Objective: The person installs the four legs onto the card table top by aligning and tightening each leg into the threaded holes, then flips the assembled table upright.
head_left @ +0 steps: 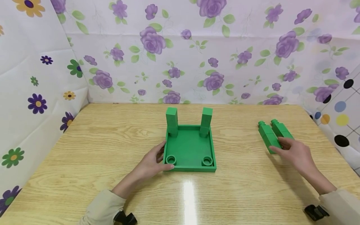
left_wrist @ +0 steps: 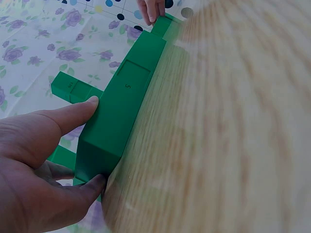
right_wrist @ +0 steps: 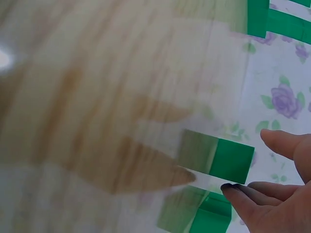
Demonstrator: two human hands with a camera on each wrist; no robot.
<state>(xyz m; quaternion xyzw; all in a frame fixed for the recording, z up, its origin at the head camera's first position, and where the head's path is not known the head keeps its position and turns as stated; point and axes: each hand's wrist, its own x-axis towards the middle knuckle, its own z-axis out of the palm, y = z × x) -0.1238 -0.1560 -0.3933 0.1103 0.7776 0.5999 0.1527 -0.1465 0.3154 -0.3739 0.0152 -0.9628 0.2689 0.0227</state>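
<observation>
A square green tray [head_left: 189, 148] with a low rim lies on the table. Green posts stand upright at its back corners, the left post [head_left: 172, 120] and the right post [head_left: 206, 120]. Round green sockets [head_left: 207, 161] sit in its two front corners. My left hand [head_left: 150, 161] grips the tray's front left corner, thumb along the front wall and fingers at the left side. At the right, my right hand [head_left: 299, 156] has thumb and fingers spread about the near end of a green post [right_wrist: 232, 161] lying down. Beside it lies another green post [head_left: 281, 128].
The wooden table [head_left: 121, 131] carries the tray near its middle and the lying posts at the right. A flowered cloth [head_left: 174, 47] hangs behind the table, with patterned cloths along both sides.
</observation>
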